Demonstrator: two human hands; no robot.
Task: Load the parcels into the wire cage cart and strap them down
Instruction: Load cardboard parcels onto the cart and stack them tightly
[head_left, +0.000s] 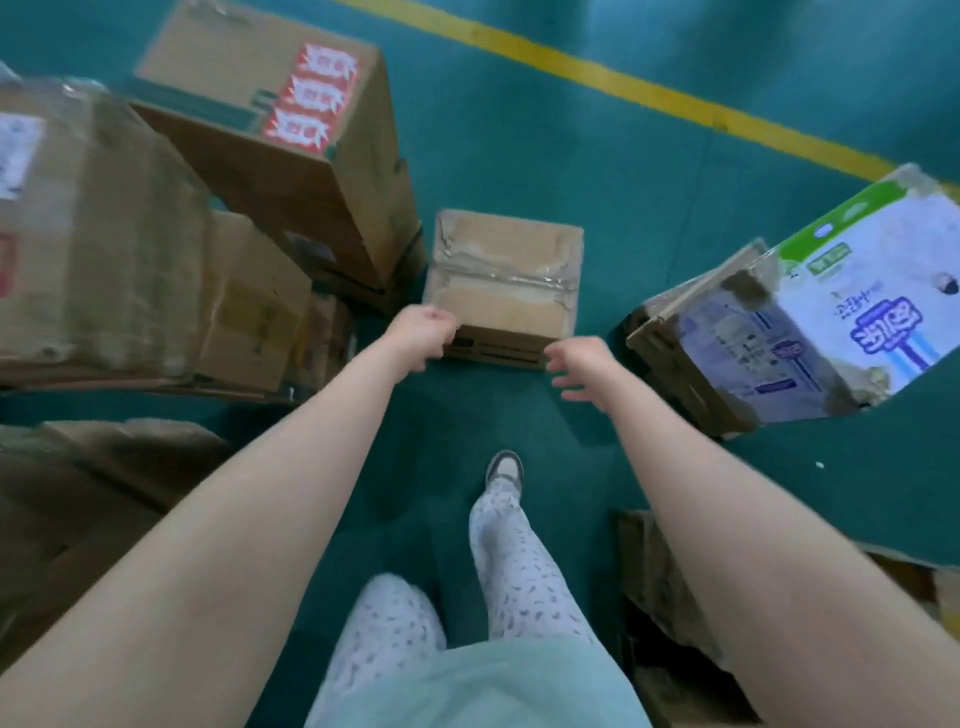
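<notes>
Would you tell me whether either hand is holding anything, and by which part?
Nothing is clearly held. The left hand curls at the near left corner of the small taped box, grip unclear; the right hand is open near it.

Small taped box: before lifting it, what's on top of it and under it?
Only clear tape crosses the top of the small taped box; no parcel sits on it. It stands on the green floor; its underside is hidden.

The teal floor (519, 130), crossed by a yellow line (623, 85), carries a taped box (504, 270), brown cartons (291, 171), a printed carton (810, 338).
</notes>
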